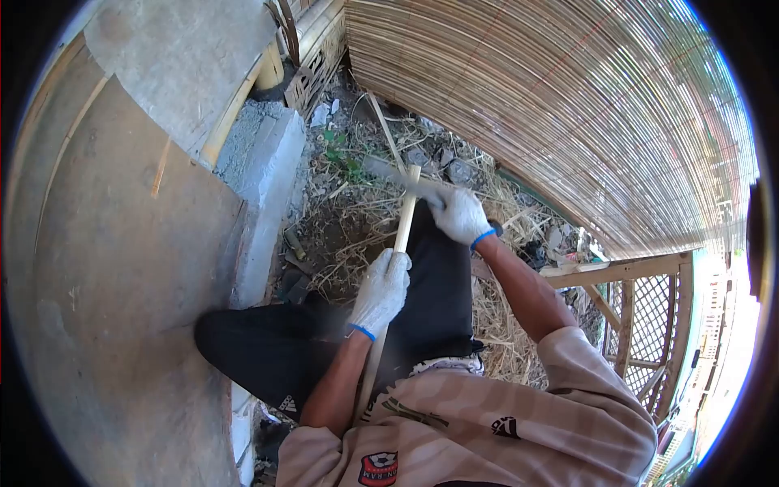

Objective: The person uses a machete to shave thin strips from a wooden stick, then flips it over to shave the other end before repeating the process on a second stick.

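My left hand point(381, 290), in a white knit glove with a blue cuff, is closed around a pale split bamboo stick point(406, 213). The stick slants up from my lap, its lower part lying along my shirt and its top end in front of me. In a matching glove, my right hand point(461, 216) grips the handle of a knife point(392, 174). Its long grey blade is smeared by motion and crosses the stick just below the top end. Whether the edge is cutting into the bamboo cannot be made out.
A bamboo-slat screen point(519, 97) rises at the upper right. To the left stand a plywood sheet point(130, 268) and a concrete ledge point(272, 187). Dry straw point(349, 260), stones and a thin strip point(385, 130) lie on the ground. A wooden lattice frame point(641, 316) stands right.
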The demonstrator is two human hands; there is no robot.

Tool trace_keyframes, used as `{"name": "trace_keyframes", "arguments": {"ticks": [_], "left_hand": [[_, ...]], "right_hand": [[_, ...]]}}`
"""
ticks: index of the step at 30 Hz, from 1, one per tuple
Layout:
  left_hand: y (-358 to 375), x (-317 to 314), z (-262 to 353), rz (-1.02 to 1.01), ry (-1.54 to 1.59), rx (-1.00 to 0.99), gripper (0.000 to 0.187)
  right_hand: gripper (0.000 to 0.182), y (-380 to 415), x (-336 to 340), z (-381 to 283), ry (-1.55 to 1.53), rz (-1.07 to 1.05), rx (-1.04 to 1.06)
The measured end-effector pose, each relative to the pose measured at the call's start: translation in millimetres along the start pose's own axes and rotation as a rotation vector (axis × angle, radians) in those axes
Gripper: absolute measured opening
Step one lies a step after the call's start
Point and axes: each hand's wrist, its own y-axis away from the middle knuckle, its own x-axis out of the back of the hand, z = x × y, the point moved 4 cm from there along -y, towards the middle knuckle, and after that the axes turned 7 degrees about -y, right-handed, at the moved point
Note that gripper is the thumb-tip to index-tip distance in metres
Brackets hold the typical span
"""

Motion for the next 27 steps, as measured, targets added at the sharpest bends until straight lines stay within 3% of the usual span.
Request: {"name": "trace_keyframes", "arguments": {"ticks": [1, 3, 5, 9, 11, 13, 15, 21, 23, 25, 27], "left_hand": [[6, -1, 3, -0.018, 0.007, 0.012, 0.029], [4, 4, -2, -0.022, 0.039, 0.022, 0.029], [-3, 3, -7, -0.03, 0.098, 0.028, 0.029], [5, 3, -15, 0.035, -0.013, -0.035, 0.029], [1, 7, -7, 0.031, -0.021, -0.085, 0.029], [6, 7, -5, 0.068, -0.067, 0.011, 0.03], [0, 8, -5, 0.07, -0.051, -0.018, 0.03], [-2, 8, -5, 0.046, -0.025, -0.017, 0.031], [1, 5, -12, 0.038, -0.065, -0.041, 0.03], [9, 3, -8, 0.023, -0.011, -0.025, 0.03], [3, 6, -4, 0.021, -0.004, -0.019, 0.03]], "right_hand": [[0.02, -3, 1, 2, -0.149, 0.103, -0.146], [0.022, 1, 0, 7, -0.12, 0.136, -0.087], [0.023, 10, -6, 4, 0.125, -0.118, 0.188], [0.022, 0, 6, -9, -0.131, 0.085, -0.103], [0.023, 8, -3, -1, 0.074, -0.063, 0.129], [0.023, 8, 0, -7, 0.156, -0.184, 0.153], [0.022, 2, -1, -6, 0.007, -0.046, -0.026], [0.022, 2, -6, -9, 0.166, -0.183, 0.132], [0.021, -8, 2, -6, -0.03, 0.089, -0.058], [0.022, -6, 2, 0, -0.114, 0.071, -0.142], [0.028, 3, -2, 0, 0.151, -0.149, 0.099]]}}
